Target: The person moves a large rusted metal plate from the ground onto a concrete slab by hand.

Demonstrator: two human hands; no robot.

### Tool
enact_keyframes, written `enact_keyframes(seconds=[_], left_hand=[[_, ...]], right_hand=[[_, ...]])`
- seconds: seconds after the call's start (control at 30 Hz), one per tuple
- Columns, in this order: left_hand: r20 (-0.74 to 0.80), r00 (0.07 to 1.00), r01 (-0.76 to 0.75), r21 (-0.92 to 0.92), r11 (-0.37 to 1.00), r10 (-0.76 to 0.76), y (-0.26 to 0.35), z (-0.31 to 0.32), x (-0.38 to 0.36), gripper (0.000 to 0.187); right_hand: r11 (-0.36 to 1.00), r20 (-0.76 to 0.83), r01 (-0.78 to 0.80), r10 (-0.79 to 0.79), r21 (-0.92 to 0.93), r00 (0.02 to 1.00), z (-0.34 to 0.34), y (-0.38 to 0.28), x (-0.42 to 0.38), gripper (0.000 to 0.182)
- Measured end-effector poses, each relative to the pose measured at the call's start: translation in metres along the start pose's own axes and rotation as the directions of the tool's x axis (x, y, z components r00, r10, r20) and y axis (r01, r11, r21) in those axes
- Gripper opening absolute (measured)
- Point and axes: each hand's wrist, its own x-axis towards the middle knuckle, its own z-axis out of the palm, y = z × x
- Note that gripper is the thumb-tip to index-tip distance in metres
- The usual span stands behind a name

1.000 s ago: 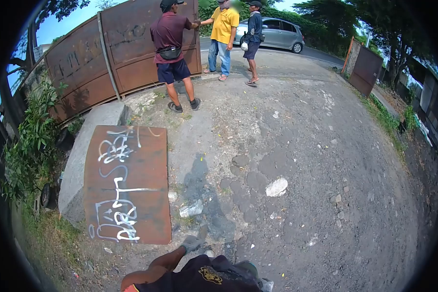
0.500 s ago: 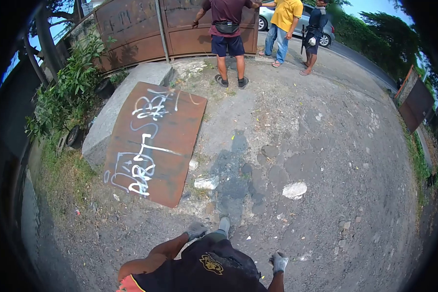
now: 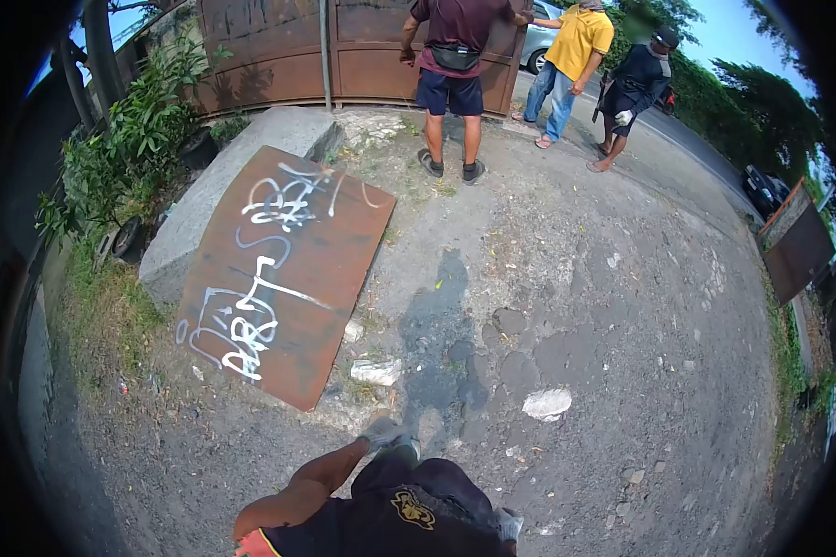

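Note:
My left hand (image 3: 384, 433), in a grey glove, hangs in front of my left leg above the gravel; its fingers are too unclear to read. Low beside my right thigh is my gloved right hand (image 3: 508, 525), partly cut by my body and with fingers not clearly visible. Ahead on the left, a rusty metal sheet (image 3: 293, 269) with white graffiti leans on a concrete block (image 3: 190, 223). Neither hand touches the sheet. A white stone (image 3: 377, 372) lies near its lower right corner, and another pale stone (image 3: 547, 404) lies farther right.
A person in a maroon shirt (image 3: 455, 32) stands at the rusty gate (image 3: 279, 56). Two more people, one in a yellow shirt (image 3: 581, 42) and one in dark clothes (image 3: 633, 79), stand right of them. Plants (image 3: 139, 139) grow at left; another metal panel (image 3: 799, 255) stands at right.
The view has shifted, with the gate and people now farther right. My right hand has drawn in toward my body. The person in dark clothes has raised their head into view.

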Motion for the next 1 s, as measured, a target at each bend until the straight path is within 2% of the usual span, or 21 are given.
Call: enact_keyframes(seconds=[0.03,0.07,0.13,0.23,0.33,0.4,0.5,0.53,0.63,0.67,0.77,0.87,0.97,1.0], left_hand=[[-0.007,1.0,0.001,-0.03,1.0,-0.001,0.008,-0.009,0.008,0.042],[-0.011,1.0,-0.025,-0.009,1.0,0.025,0.015,-0.02,0.014,0.046],[-0.049,0.999,0.021,-0.037,0.999,-0.023,0.034,-0.034,0.013,0.047],[-0.09,0.996,0.008,-0.022,1.0,-0.01,0.036,-0.047,0.028,0.046],[-0.162,0.986,-0.029,0.034,0.999,0.034,0.027,-0.042,0.039,0.044],[-0.214,0.973,-0.058,0.115,0.992,0.082,0.017,-0.031,0.046,0.045],[-0.219,0.975,0.006,-0.083,0.997,-0.024,0.024,-0.003,0.033,0.035],[-0.216,0.976,0.016,-0.106,0.994,-0.039,0.036,0.006,0.021,0.029],[-0.181,0.983,0.016,-0.12,0.993,-0.037,0.038,0.042,0.02,0.029],[-0.17,0.985,-0.015,0.019,1.0,0.018,0.042,0.052,0.021,0.025],[-0.145,0.988,0.037,-0.052,0.998,-0.045,0.049,0.087,0.035,0.025],[-0.2,0.937,-0.253,0.172,0.952,0.285,0.059,0.114,0.045,0.024],[-0.235,0.971,-0.089,-0.244,0.966,0.03,0.11,0.125,0.022,0.024],[-0.249,0.968,-0.095,-0.238,0.967,0.033,0.114,0.127,0.021,0.024]], right_hand=[[0.999,-0.003,-0.048,0.048,0.022,0.999,0.007,-0.018,0.003,0.025],[0.997,0.012,-0.042,0.041,0.059,0.999,0.011,-0.02,0.019,0.024],[0.99,0.044,-0.032,0.026,0.134,0.999,0.014,-0.025,0.051,0.022],[0.993,0.045,0.111,-0.112,0.032,0.993,0.015,-0.028,0.099,0.021],[0.996,0.091,0.079,-0.083,0.045,0.992,0.013,-0.036,0.128,0.027],[0.998,0.149,0.044,-0.05,0.044,0.987,0.009,-0.027,0.146,0.031],[0.999,0.263,0.035,-0.041,0.026,0.964,-0.009,0.006,0.19,0.037],[0.997,0.337,0.001,-0.027,0.077,0.941,-0.012,0.009,0.203,0.049],[0.998,0.371,0.028,-0.044,0.048,0.928,-0.027,0.002,0.233,0.049],[0.999,0.368,0.03,-0.041,0.036,0.929,-0.037,-0.001,0.241,0.049],[0.999,0.355,0.016,-0.033,0.049,0.934,-0.063,-0.018,0.263,0.049],[0.996,0.363,-0.005,-0.028,0.09,0.931,-0.086,-0.018,0.288,0.05],[0.988,0.396,-0.023,-0.04,0.153,0.918,-0.106,0.004,0.319,0.051],[0.994,0.403,0.019,-0.059,0.103,0.913,-0.113,-0.012,0.314,0.056]])
